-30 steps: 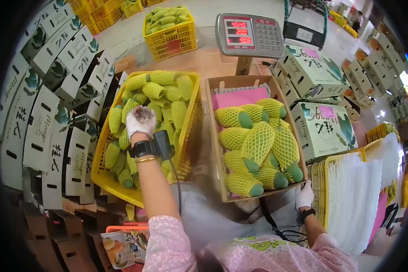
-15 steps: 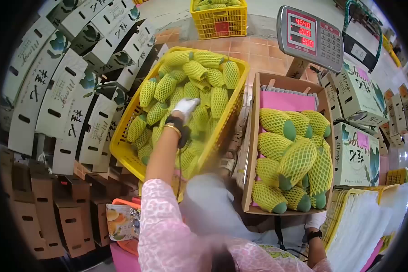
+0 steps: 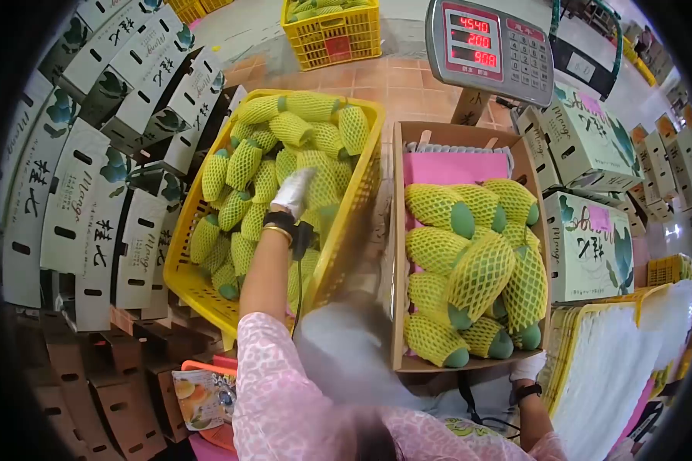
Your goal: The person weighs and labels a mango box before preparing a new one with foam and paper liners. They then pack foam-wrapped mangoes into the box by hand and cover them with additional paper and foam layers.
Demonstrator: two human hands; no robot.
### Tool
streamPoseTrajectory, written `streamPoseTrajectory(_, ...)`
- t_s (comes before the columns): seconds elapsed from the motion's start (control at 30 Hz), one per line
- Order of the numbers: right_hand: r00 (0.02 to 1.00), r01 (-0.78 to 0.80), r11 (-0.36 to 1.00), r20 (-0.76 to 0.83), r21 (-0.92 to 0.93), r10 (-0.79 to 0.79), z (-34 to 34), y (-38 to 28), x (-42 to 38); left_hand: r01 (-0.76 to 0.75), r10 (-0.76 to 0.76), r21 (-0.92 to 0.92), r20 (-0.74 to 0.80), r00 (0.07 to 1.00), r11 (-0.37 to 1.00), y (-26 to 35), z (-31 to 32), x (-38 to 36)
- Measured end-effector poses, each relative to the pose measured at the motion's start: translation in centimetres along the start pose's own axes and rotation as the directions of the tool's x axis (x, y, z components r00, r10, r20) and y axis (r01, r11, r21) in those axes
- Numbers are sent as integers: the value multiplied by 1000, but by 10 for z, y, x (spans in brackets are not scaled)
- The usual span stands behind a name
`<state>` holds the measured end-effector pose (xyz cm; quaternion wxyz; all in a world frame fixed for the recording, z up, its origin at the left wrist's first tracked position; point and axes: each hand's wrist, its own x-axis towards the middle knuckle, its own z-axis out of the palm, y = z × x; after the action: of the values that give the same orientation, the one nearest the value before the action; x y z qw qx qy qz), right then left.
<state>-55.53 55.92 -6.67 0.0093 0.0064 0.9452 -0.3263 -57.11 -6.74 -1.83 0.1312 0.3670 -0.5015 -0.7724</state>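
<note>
My left hand (image 3: 292, 194), in a white glove, is inside a yellow crate (image 3: 338, 244) full of mangoes in yellow foam nets. Its fingers are closed around a netted mango (image 3: 321, 178) that is smeared by motion. A cardboard box (image 3: 399, 307) stands to the right of the crate, holding several netted mangoes (image 3: 480, 270) stacked over pink lining. Beside the box's lower right corner is my gloved right hand (image 3: 527, 366); its fingers are too hidden to show whether they grip the box.
A digital scale display (image 3: 490, 48) with red numbers rises behind the box. Printed cartons (image 3: 92, 207) are stacked at left, and more cartons (image 3: 592, 246) at right. Another yellow crate (image 3: 332, 38) of mangoes sits at the back. White foam sheets (image 3: 603, 373) stand at lower right.
The whole view has shifted, so crate and box appear further left. My left hand has closed on a mango in the crate. The right hand stays by the box corner.
</note>
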Motion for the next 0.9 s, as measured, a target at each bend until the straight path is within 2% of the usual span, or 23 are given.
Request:
streamPoseTrajectory(0.07,999,-4,984,32,-176,9,-3,-22,2,113,-106,-172,49,993,979,19,2,-20)
streamPoseTrajectory(0.1,1000,-10,971,17,-241,14,-2,-15,2,96,-68,-192,150,986,977,27,7,-32)
streamPoseTrajectory(0.17,998,-61,972,-6,-229,61,-6,-18,-1,26,3,-80,332,943,996,49,28,-64)
streamPoseTrajectory(0.2,994,-40,989,-104,-142,26,-7,-27,-1,-3,15,-28,417,909,1000,55,41,-75)
streamPoseTrajectory(0.27,985,46,965,-150,-260,-88,-10,-44,-4,-84,20,117,467,884,989,71,84,-108)
streamPoseTrajectory(0.33,997,-5,945,-78,-327,-21,-15,-48,-3,-210,24,289,536,844,934,76,120,-131)
streamPoseTrajectory(0.37,990,78,970,-95,-231,-102,-16,-50,-5,-267,30,340,566,824,902,70,132,-130)
streamPoseTrajectory(0.4,989,77,970,-107,-229,-104,-18,-52,-6,-287,11,413,555,832,864,74,151,-149)
streamPoseTrajectory(0.47,995,21,924,-85,-381,-58,-19,-59,-7,-452,-4,519,660,751,725,55,167,-138)
streamPoseTrajectory(0.5,999,-44,913,-37,-404,32,-26,-79,-7,-543,34,600,652,757,588,47,173,-139)
streamPoseTrajectory(0.57,998,-2,922,-61,-388,-23,-24,-73,-7,-647,87,707,653,752,287,43,186,-147)
streamPoseTrajectory(0.6,995,37,925,-74,-379,-70,-23,-70,-7,-653,92,704,657,748,281,44,187,-148)
streamPoseTrajectory(0.67,998,31,922,-41,-385,-51,-26,-70,-7,-693,229,680,654,721,239,48,187,-142)
streamPoseTrajectory(0.7,998,18,921,-44,-388,-38,-27,-73,-8,-694,310,556,632,711,459,51,184,-135)
streamPoseTrajectory(0.73,999,5,921,-47,-391,-25,-27,-75,-8,-534,304,347,536,788,771,54,178,-128)
streamPoseTrajectory(0.8,995,50,929,-66,-368,-79,-25,-68,-9,-536,436,301,342,833,789,75,160,-140)
streamPoseTrajectory(0.87,987,90,933,-94,-350,-131,-24,-66,-9,-382,387,-72,275,880,921,72,128,-126)
streamPoseTrajectory(0.9,984,110,936,-98,-334,-151,-26,-68,-10,-274,304,-183,161,939,944,76,121,-130)
